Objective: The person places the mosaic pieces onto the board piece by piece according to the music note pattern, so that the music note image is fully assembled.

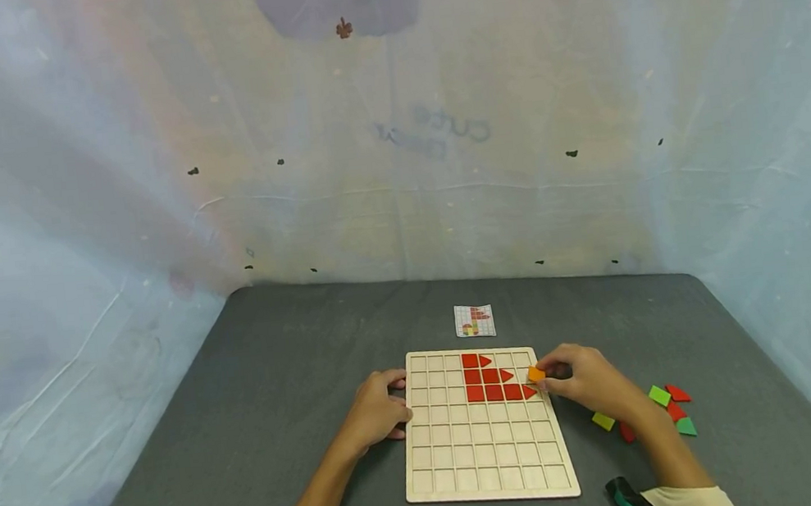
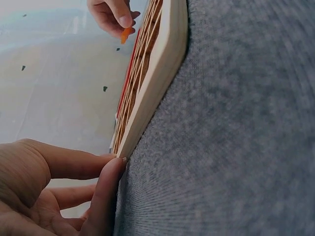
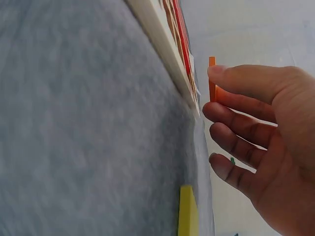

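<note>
A pale wooden grid board [image 1: 488,442] lies on the grey table. Red square and pointed tiles [image 1: 494,392] fill three rows in its upper right part. My left hand [image 1: 377,408] holds the board's left edge, thumb and finger meeting at the rim [image 2: 147,93] in the left wrist view. Over the board's upper right edge, my right hand [image 1: 582,379] pinches an orange tile [image 1: 535,374] between thumb and fingers. The right wrist view shows that orange tile [image 3: 212,81] edge-on, raised off the board, with the other fingers loosely bent.
Beyond the board lies a small pattern card [image 1: 474,321]. Loose tiles are scattered right of the board: a yellow one [image 1: 604,421], a lime one [image 1: 660,396], a green one [image 1: 686,426] and several red ones [image 1: 677,393]. A pale sheet [image 1: 396,163] hangs behind the table.
</note>
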Demonstrator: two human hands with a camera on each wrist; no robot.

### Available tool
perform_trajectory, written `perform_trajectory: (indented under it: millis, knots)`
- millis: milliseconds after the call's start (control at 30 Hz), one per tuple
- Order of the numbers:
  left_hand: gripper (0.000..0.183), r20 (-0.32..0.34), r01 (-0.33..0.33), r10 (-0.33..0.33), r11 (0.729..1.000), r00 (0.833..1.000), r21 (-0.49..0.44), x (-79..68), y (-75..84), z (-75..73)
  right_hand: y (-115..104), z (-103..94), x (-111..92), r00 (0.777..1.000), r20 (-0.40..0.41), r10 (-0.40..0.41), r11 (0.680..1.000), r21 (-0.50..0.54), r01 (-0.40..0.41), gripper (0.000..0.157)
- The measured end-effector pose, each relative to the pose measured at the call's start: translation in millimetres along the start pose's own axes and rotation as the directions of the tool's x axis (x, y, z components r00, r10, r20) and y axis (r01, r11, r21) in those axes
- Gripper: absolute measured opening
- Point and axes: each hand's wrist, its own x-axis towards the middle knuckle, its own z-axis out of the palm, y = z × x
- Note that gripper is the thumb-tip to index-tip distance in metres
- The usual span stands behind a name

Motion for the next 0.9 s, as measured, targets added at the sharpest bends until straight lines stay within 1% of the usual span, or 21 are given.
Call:
perform_trajectory:
  millis: [167, 333, 600, 767, 900]
  knots:
    - [0.068, 0.004, -0.002, 0.002, 1.0, 1.0, -0.007, 0.0, -0.5, -0.3, -8.9, 4.7, 3.8, 1.0, 0.02, -0.014, 1.0, -0.003, 0.014, 0.022]
    - [0.068, 0.001, -0.007, 0.007, 1.0, 1.0, -0.009, -0.4, -1.2, -0.4, -16.6, 8.2, 6.0, 0.999, 0.035, -0.039, 0.999, 0.021, 0.038, 0.021]
    - [0.069, -0.008, -0.011, 0.011, 1.0, 1.0, -0.018, -1.3, -2.2, 0.1, -25.9, 16.0, 10.8, 0.993, 0.058, -0.103, 0.993, 0.058, 0.1, 0.022]
    - [0.068, -0.01, -0.012, 0.012, 1.0, 1.0, -0.006, -0.7, -2.8, 0.3, -30.5, 23.5, 15.0, 0.986, 0.071, -0.151, 0.986, 0.079, 0.146, 0.023]
    - [0.068, -0.01, -0.008, 0.008, 1.0, 1.0, 0.003, -0.6, -2.0, 0.7, -37.6, 27.6, 16.0, 0.984, 0.093, -0.152, 0.985, 0.094, 0.144, 0.02]
